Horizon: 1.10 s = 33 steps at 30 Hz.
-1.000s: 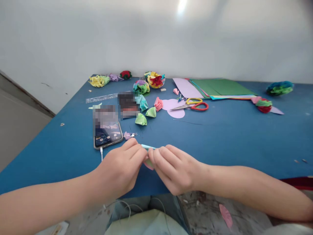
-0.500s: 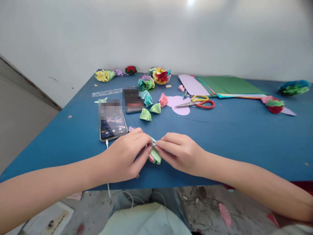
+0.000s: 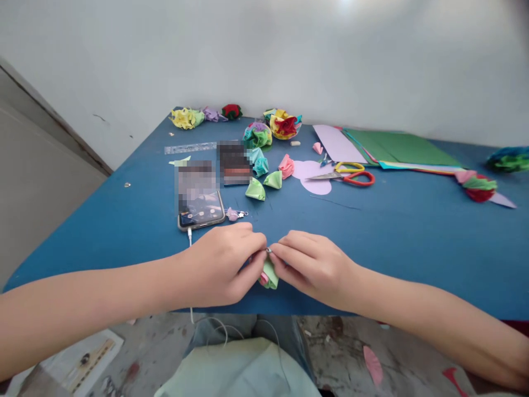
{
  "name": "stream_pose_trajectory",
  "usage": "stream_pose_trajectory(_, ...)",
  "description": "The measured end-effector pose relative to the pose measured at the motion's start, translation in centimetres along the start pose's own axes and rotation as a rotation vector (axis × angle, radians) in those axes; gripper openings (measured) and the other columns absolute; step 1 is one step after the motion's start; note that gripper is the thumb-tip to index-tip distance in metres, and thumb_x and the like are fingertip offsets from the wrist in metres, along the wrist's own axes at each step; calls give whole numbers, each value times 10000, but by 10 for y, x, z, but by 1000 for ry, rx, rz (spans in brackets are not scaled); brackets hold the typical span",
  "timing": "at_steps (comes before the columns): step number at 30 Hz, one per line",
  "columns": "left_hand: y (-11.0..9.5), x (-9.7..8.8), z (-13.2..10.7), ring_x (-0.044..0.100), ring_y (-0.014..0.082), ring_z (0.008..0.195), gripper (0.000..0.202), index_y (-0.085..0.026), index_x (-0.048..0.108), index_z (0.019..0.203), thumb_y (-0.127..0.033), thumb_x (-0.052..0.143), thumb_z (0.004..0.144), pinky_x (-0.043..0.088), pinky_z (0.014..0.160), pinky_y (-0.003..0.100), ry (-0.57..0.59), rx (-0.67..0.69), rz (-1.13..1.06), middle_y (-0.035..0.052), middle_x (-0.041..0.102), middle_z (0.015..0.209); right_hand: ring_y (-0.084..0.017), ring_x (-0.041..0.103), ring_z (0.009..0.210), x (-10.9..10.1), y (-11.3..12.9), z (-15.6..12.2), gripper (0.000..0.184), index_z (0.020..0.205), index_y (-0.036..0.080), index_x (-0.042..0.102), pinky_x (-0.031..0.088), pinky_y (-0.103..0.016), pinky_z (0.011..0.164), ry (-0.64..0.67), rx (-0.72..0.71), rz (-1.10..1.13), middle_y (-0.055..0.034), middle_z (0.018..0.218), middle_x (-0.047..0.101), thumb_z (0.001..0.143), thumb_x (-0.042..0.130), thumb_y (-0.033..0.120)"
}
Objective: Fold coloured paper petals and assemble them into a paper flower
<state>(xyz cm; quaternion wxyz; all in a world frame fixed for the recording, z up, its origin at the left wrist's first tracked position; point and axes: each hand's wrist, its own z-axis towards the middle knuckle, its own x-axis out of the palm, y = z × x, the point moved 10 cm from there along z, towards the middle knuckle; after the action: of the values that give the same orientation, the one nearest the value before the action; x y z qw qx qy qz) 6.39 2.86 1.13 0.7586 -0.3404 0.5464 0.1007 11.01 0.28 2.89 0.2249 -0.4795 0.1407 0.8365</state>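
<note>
Near the table's front edge, my left hand (image 3: 231,262) and my right hand (image 3: 316,264) meet with their fingertips pinched together. Between them hangs a green and pink paper flower (image 3: 270,274), its ruffled end pointing down toward me. A small bluish tip shows where the fingers pinch at its top. Both hands are closed on it; my fingers hide much of the flower. Just beyond my left hand lies a small pinkish charm (image 3: 233,214) beside a phone (image 3: 201,207). Green paper pieces (image 3: 255,189) sit farther up the table.
Scissors (image 3: 353,173) rest on a lilac paper shape (image 3: 316,184), with a thin wire (image 3: 334,202) in front. Coloured sheets (image 3: 400,146) are stacked at the back right. Several paper flowers (image 3: 285,124) stand along the back. A white cable (image 3: 190,237) runs from the phone over the edge.
The view has shifted a little, so the table's things sit slightly farther right. Blue paper seen between my fingertips now shows only as a small tip. The charm has come into clear view.
</note>
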Motion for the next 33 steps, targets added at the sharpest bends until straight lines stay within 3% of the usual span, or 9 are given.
stream_pose_trajectory(5, 7, -8, 2, 486, 131, 648, 160, -157, 591, 695, -243, 521, 810, 387, 630, 252, -38, -32, -72, 8, 572, 632, -121, 422, 574, 2, 0, -1, 213, 723, 125, 587, 375, -250, 533, 1, 6, -5, -42, 621, 535, 877, 442, 151)
stream_pose_trajectory(11, 5, -15, 5, 548, 106, 617, 188, -153, 675, 752, -168, 504, 828, 426, 692, 242, -141, 57, -96, 20, 622, 640, -123, 428, 582, 0, -2, 0, 204, 717, 131, 586, 380, -254, 543, -3, 16, -38, -41, 626, 538, 871, 453, 145)
stream_pose_trajectory(16, -2, -15, 3, 541, 120, 612, 224, -125, 678, 759, -141, 469, 837, 423, 653, 251, -137, 115, -88, 41, 610, 629, -126, 424, 588, 1, -2, 0, 212, 719, 128, 590, 381, -261, 547, 36, 6, -18, -46, 636, 538, 874, 449, 150)
stream_pose_trajectory(23, -10, -11, 2, 538, 145, 672, 278, -95, 647, 780, -146, 391, 876, 428, 718, 293, -81, 170, 15, 66, 608, 684, -129, 429, 600, 3, -5, -4, 208, 736, 126, 601, 381, -266, 557, 71, 2, 9, -51, 661, 542, 875, 449, 159)
stream_pose_trajectory(33, 7, -28, -2, 570, 108, 702, 113, -176, 646, 807, -233, 550, 820, 433, 671, 216, -273, -5, 109, -14, 654, 707, -126, 515, 659, 6, -19, -6, 160, 826, 127, 603, 427, -252, 605, 69, 122, 141, -62, 741, 579, 870, 456, 172)
